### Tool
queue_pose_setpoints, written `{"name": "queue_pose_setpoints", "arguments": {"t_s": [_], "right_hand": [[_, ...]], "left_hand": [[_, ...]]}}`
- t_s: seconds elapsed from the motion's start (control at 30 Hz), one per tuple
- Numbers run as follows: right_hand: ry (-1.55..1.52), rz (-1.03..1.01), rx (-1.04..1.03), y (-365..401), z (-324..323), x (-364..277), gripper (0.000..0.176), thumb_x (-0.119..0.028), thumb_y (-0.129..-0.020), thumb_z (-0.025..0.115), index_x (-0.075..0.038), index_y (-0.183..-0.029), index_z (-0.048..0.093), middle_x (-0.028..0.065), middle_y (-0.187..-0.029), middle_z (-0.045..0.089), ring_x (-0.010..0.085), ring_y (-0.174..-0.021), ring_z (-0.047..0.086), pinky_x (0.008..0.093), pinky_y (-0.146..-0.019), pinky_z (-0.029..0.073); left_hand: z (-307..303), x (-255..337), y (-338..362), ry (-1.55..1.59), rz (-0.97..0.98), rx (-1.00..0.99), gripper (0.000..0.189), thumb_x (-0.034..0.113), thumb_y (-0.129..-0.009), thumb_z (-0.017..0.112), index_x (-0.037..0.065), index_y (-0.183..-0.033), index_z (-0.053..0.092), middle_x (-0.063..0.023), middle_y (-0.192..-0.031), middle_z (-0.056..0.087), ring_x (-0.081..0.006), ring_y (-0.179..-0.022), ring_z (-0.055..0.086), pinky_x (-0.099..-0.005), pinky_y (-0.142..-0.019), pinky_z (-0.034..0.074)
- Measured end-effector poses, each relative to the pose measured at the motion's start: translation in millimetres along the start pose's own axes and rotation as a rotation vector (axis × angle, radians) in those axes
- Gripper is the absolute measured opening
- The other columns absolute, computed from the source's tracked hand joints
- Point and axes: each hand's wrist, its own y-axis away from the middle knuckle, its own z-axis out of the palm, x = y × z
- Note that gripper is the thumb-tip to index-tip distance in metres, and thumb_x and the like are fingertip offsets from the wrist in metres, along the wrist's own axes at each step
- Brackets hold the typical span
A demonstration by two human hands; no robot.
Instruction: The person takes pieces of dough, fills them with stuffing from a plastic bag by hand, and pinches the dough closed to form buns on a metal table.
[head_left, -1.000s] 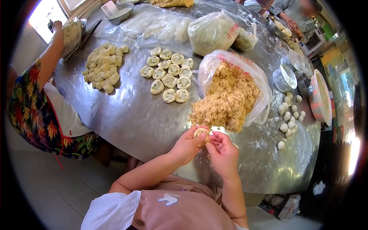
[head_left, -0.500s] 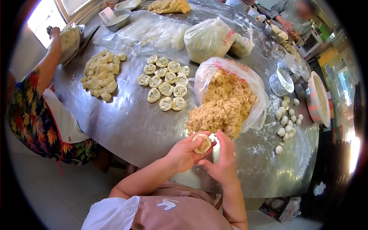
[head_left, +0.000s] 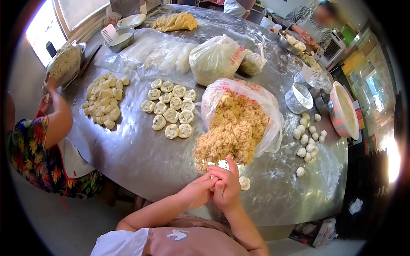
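Note:
My left hand [head_left: 196, 193] and my right hand [head_left: 226, 185] meet over the table's near edge, both with curled fingers. One right finger points up. A small pale bit shows between them, but what they hold is mostly hidden. Just right of my right hand, a round dough piece [head_left: 244, 183] lies on the metal table [head_left: 141, 164]. Beyond my fingers, crumbly brown filling [head_left: 235, 128] spills from an open plastic bag [head_left: 273, 123]. Several round filled dough pieces [head_left: 171, 115] sit to the left of it.
Dough lumps [head_left: 103, 100] lie at left, near a co-worker's arm [head_left: 60, 115] and a large dough mass [head_left: 66, 64]. Tied bags [head_left: 215, 59] stand behind the filling. Small white balls [head_left: 304, 139], a metal cup [head_left: 298, 99] and a basin [head_left: 345, 110] are at right. Another person [head_left: 318, 30] works far right.
The round dough piece from my left hand is out of it, and one lies on the table at right. My right hand has closed and come against my left. The co-worker's hand at left has moved down.

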Motion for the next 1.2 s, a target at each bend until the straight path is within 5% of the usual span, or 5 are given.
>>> {"name": "queue_pose_setpoints", "arguments": {"t_s": [0.33, 0.47, 0.8, 1.0, 1.2], "right_hand": [[0.088, 0.117, 0.156, 7.3, 14.2, -8.9, 0.015, -0.015, -0.097, 0.048, -0.004, -0.099, 0.058, 0.0115, -0.106, 0.068, 0.0367, -0.122, 0.052, 0.0467, -0.107, 0.031], [-0.564, 0.673, 0.294, -3.7, 6.0, -5.3, 0.029, -0.02, -0.102, 0.038, 0.001, -0.11, 0.056, 0.0156, -0.117, 0.063, 0.0294, -0.126, 0.049, 0.0399, -0.106, 0.034], [-0.994, 0.823, 0.14, 3.8, 10.9, -26.3, 0.063, -0.048, -0.1, 0.035, 0.006, -0.132, 0.039, 0.0171, -0.133, 0.047, 0.0207, -0.12, 0.046, 0.0314, -0.101, 0.037], [-0.451, 0.71, 0.096, -0.5, 1.5, -24.5, 0.033, -0.028, -0.102, 0.041, 0.002, -0.1, 0.055, 0.007, -0.084, 0.064, 0.0168, -0.081, 0.061, 0.0303, -0.084, 0.048], [-0.135, 0.392, 0.017, 4.1, 12.4, -13.1, 0.041, -0.024, -0.099, 0.044, 0.004, -0.13, 0.044, 0.0237, -0.139, 0.041, 0.0296, -0.123, 0.047, 0.0354, -0.101, 0.038]], "left_hand": [[10.6, 0.6, -3.5, -0.448, 0.105, 0.075, 0.03, 0.011, -0.1, 0.041, 0.007, -0.129, 0.046, -0.0059, -0.12, 0.055, -0.0138, -0.111, 0.053, -0.0288, -0.094, 0.044], [23.9, -10.1, -2.1, -0.896, 0.724, 0.133, 0.038, 0.012, -0.099, 0.042, 0.006, -0.137, 0.043, -0.005, -0.11, 0.063, -0.0188, -0.098, 0.061, -0.029, -0.083, 0.048], [11.3, 7.9, -2.8, -1.533, 1.098, 0.006, 0.04, 0.024, -0.099, 0.042, 0.002, -0.131, 0.05, -0.0182, -0.137, 0.044, -0.0265, -0.12, 0.046, -0.039, -0.1, 0.037], [16.1, 9.3, 2.7, -1.352, 0.943, 0.109, 0.065, 0.042, -0.101, 0.028, -0.004, -0.146, 0.019, -0.0237, -0.153, 0.007, -0.0356, -0.136, 0.024, -0.0414, -0.109, 0.024], [18.9, 0.6, -9.9, -0.897, 0.635, -0.005, 0.062, 0.04, -0.102, 0.033, -0.006, -0.143, 0.024, -0.0173, -0.146, 0.032, -0.0271, -0.137, 0.03, -0.0374, -0.111, 0.024]]}}
